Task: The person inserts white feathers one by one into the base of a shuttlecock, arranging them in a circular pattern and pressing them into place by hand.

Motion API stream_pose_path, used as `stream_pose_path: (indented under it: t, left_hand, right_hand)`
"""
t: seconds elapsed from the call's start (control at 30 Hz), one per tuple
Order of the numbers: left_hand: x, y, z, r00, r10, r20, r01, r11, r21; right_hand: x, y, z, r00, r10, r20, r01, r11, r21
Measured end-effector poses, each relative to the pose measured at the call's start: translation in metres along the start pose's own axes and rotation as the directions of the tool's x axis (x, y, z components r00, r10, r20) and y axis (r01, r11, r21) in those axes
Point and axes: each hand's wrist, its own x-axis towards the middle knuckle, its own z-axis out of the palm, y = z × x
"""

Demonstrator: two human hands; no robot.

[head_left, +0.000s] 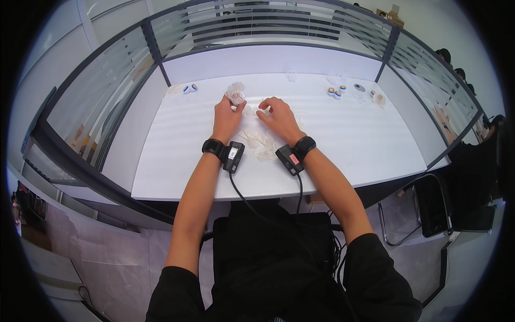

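The left hand (226,116) pinches a crumpled bunch of clear film (235,94) at its fingertips. The right hand (278,120), fingers curled down, touches small pale slips (259,145) scattered between and below both wrists on the white desk (365,145). Small blue-and-orange rolls (190,88) lie beyond the left hand, more rolls (336,92) well right of the right hand.

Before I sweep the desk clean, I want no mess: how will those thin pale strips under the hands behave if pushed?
The pale strips look thin and flat, so probably very light, apt to scatter or slide on the smooth white desk. They lie loosely crossed, so a push likely fans them out unevenly. The crumpled clear bundle in the left hand seems flimsy too.
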Motion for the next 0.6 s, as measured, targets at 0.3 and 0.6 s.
stream_pose_path:
  t: [0.3, 0.6]
  left_hand:
    - [-0.0003, -0.0015, -0.0005, 0.998, -0.022, 0.064, 0.020, 0.999, 0.029]
    - [-0.0014, -0.0005, 0.0039, 0.993, -0.047, 0.110, 0.042, 0.998, 0.047]
  right_hand:
    - [-0.0013, 0.0001, -0.0018, 0.996, -0.037, 0.080, 0.045, 0.994, -0.102]
    - [0.0001, 0.0026, -0.0006, 0.993, -0.018, 0.117, 0.037, 0.986, -0.165]
